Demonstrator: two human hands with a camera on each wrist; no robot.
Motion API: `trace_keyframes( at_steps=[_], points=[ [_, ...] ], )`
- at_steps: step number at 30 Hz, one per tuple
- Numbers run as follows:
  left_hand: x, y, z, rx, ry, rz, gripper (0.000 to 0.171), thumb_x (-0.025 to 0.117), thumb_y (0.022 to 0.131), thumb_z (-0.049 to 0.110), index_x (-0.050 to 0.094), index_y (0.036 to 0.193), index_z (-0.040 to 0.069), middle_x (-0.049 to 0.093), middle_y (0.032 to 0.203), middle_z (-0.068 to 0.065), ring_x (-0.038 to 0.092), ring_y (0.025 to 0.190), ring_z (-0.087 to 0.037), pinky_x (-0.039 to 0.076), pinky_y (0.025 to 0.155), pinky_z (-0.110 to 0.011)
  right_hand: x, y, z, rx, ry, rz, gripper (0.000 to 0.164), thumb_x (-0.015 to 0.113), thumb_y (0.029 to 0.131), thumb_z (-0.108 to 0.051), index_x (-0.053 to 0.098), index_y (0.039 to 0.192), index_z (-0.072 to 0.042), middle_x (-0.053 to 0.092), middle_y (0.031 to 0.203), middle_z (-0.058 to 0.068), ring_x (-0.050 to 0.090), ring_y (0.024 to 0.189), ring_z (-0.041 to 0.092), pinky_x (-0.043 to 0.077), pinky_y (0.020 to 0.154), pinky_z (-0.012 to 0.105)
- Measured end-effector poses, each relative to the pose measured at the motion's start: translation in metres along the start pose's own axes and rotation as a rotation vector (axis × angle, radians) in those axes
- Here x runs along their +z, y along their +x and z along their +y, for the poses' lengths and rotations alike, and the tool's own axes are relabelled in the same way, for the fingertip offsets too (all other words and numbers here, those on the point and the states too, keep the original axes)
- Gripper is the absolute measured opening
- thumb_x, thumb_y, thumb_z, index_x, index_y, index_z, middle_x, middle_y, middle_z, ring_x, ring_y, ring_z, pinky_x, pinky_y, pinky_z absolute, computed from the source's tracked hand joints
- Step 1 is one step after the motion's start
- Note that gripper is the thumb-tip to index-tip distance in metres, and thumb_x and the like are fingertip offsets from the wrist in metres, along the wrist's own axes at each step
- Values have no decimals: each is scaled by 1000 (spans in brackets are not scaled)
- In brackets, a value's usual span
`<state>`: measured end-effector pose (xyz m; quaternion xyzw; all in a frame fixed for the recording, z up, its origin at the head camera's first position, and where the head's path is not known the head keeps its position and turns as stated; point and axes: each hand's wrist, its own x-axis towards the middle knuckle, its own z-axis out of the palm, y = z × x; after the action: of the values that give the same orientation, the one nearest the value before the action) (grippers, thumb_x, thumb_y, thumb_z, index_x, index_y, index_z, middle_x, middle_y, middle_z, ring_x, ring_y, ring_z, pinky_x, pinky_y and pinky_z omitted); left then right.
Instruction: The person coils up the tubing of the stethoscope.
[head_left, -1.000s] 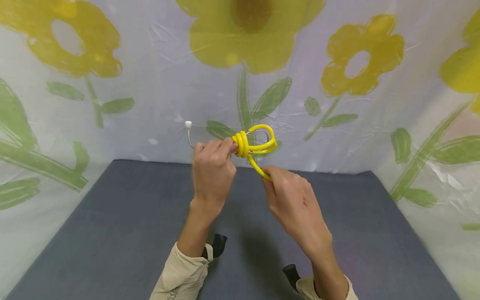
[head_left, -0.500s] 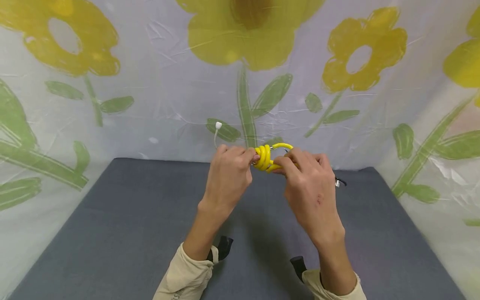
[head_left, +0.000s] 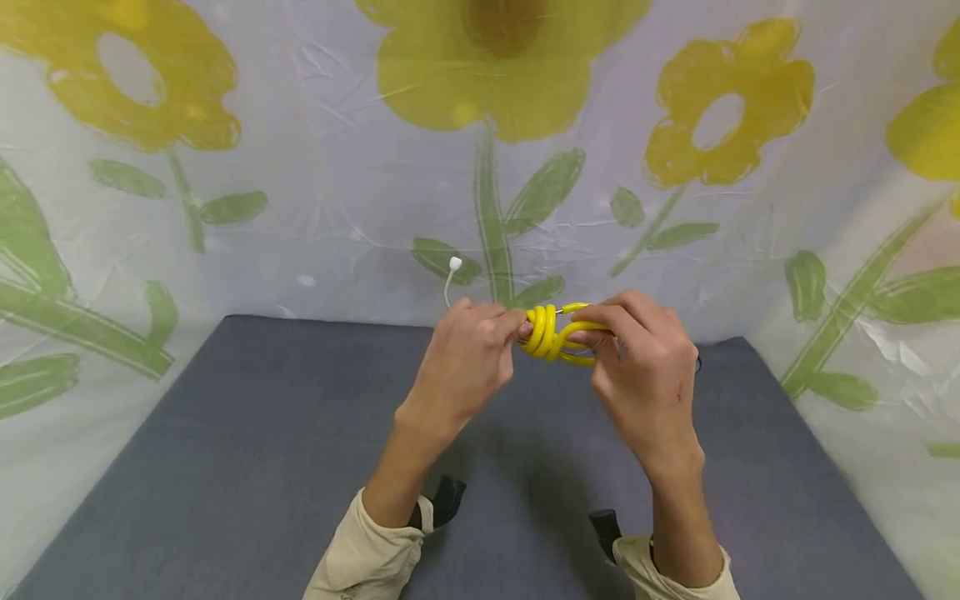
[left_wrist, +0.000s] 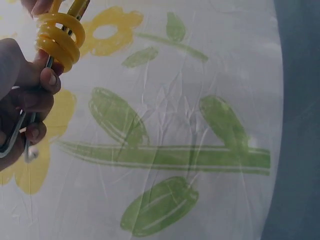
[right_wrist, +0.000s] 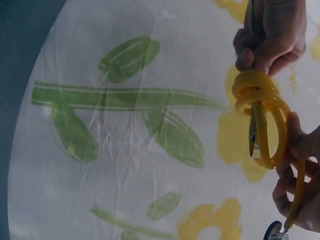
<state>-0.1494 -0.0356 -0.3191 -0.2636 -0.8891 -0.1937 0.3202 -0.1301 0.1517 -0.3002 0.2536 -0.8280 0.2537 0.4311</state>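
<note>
A stethoscope with yellow tubing (head_left: 542, 332) is held up above the dark surface, its tube wound in several coils around the metal ear tubes. My left hand (head_left: 467, 362) grips the metal ear tubes just left of the coils. One white ear tip (head_left: 455, 263) sticks up beyond the knuckles. With thumb and fingers, my right hand (head_left: 651, 375) pinches the yellow tube by the loop right of the coils. In the right wrist view, the tube's free end hangs past the right fingers to the chest piece (right_wrist: 273, 231), partly cut off by the frame edge.
A dark grey padded surface (head_left: 300, 433) lies below both hands. Behind it hangs a pale sheet (head_left: 330, 208) with printed yellow flowers and green leaves, also at both sides. Black straps (head_left: 448, 498) show at the wrists beside beige sleeves.
Both hands and the stethoscope have shifted right and slightly down. My right hand has moved from the tube's tail below the coils up to the loop beside them.
</note>
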Motion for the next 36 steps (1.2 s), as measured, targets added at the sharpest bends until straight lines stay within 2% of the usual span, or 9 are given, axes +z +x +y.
trace_keyframes(
  at_steps=[4, 7, 12, 13, 18, 22, 25, 29, 36],
  points=[
    [-1, 0, 3, -67, -107, -48, 13, 70, 99, 10, 77, 90, 4, 70, 71, -5, 53, 58, -17, 50, 65, -32, 2, 0, 0, -4, 2, 37, 12, 86, 82, -3, 78, 90, 1, 69, 81, 12, 67, 75, 31, 45, 71, 43],
    [-3, -1, 2, -59, -117, -73, 13, 69, 99, 10, 78, 91, 4, 67, 69, -5, 52, 58, -18, 51, 65, -33, 3, 0, 1, -12, -2, 48, 13, 87, 81, -4, 78, 89, 0, 70, 80, 12, 65, 70, 30, 47, 68, 43],
    [-7, -2, -5, 80, -80, -114, 9, 72, 98, 9, 77, 91, 7, 63, 67, -2, 48, 59, -16, 40, 66, -30, -2, 0, 5, 28, 28, 12, 16, 91, 79, -9, 80, 88, -2, 71, 77, 8, 61, 61, 20, 48, 60, 29],
    [-8, -2, -7, 117, -91, -113, 8, 72, 97, 9, 78, 91, 8, 67, 70, -1, 52, 60, -15, 41, 66, -29, -4, 1, 7, 34, 47, 7, 16, 91, 78, -8, 80, 88, -2, 71, 77, 8, 59, 60, 17, 47, 60, 25],
    [-11, 0, -14, 312, -185, -99, 5, 75, 95, 6, 78, 92, 8, 73, 79, 1, 58, 66, -11, 41, 67, -28, -14, 3, 17, 66, 242, 33, 23, 93, 69, 2, 81, 89, 0, 75, 75, 12, 55, 61, 3, 41, 61, 14],
    [-15, 0, -15, 394, -256, -77, 4, 76, 92, 2, 78, 93, 6, 74, 81, 1, 60, 69, -11, 42, 68, -26, -19, 3, 24, 107, 385, 38, 25, 93, 67, 6, 80, 89, 3, 76, 75, 16, 64, 67, -5, 49, 65, 11],
    [-19, -1, -15, 394, -334, -45, 5, 76, 91, 0, 78, 93, 5, 74, 80, 0, 60, 69, -11, 41, 69, -25, -19, 4, 28, 144, 471, 32, 24, 90, 70, 9, 79, 91, 5, 78, 80, 7, 70, 71, -3, 56, 71, 12],
    [-20, -1, -14, 398, -428, -28, 7, 73, 93, -1, 77, 92, 4, 70, 75, -1, 55, 66, -11, 38, 68, -25, -19, 3, 32, 159, 566, 33, 24, 87, 72, 13, 78, 94, 9, 78, 88, -9, 73, 74, 0, 59, 76, 15],
    [-21, -1, -13, 357, -484, -18, 10, 71, 94, -2, 79, 100, 1, 73, 78, -3, 57, 66, -11, 39, 69, -26, -10, 1, 36, 175, 604, -10, 14, 83, 82, 6, 78, 95, 9, 76, 89, -14, 71, 71, 3, 56, 69, 14]
  ],
)
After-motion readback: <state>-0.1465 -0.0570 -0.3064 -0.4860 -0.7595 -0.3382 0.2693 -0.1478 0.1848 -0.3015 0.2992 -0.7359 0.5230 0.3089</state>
